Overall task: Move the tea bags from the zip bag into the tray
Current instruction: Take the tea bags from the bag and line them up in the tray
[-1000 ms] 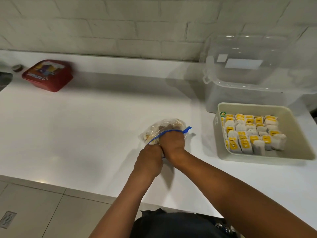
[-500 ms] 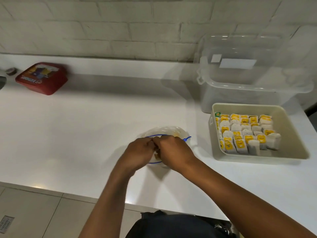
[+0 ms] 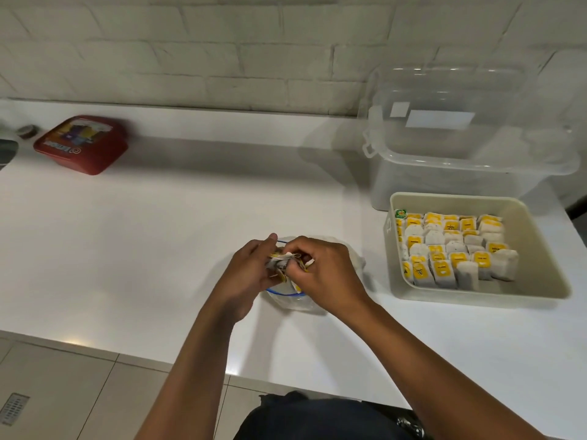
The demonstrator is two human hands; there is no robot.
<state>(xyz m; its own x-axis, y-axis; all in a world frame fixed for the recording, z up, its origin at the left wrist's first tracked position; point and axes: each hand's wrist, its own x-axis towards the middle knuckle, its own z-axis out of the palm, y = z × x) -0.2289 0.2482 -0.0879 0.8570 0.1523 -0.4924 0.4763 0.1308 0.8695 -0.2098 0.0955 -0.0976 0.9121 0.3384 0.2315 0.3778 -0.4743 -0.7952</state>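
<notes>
Far left edge, approx 9 o'clock, a small round dark item (image 3: pixel 27 131) sits on the white counter (image 3: pixel 178 236), too blurred to ID. Just beside it, approx 10 o'clock, a red lidded box (image 3: pixel 83 144) w/ a printed label on top, lying flat near the back of the counter below the white brick wall (image 3: pixel 222 52). Centre of view, slightly toward 6 o'clock: the left hand (image 3: pixel 251 274) and right hand (image 3: pixel 324 274) meet over the zip bag (image 3: pixel 293 298), which rests on the counter w/ its blue zip rim showing at the near side and a bit at the far side; the rest of the bag is mostly covered by the hands. Both hands are curled closed, fingers pinched together on a small bunch of tea bags (image 3: pixel 281 263) held btwn them, just above the bag mouth; white paper and yellow tags poke out btwn the fingers. Can't tell how many are in the bunch. Toward 3 o'clock, well apart from the bag, the beige tray (image 3: pixel 540 249) sits on the counter, its left portion packed w/ upright rows of tea bags w/ yellow tags (image 3: pixel 451 249); the right strip of the tray floor is bare. One green tag shows at the tray's far-left corner. Behind the tray, approx 2 o'clock, a clear plastic tub (image 3: pixel 413 179) w/ a clear lid (image 3: pixel 460 100) leaning open against the wall.
</notes>
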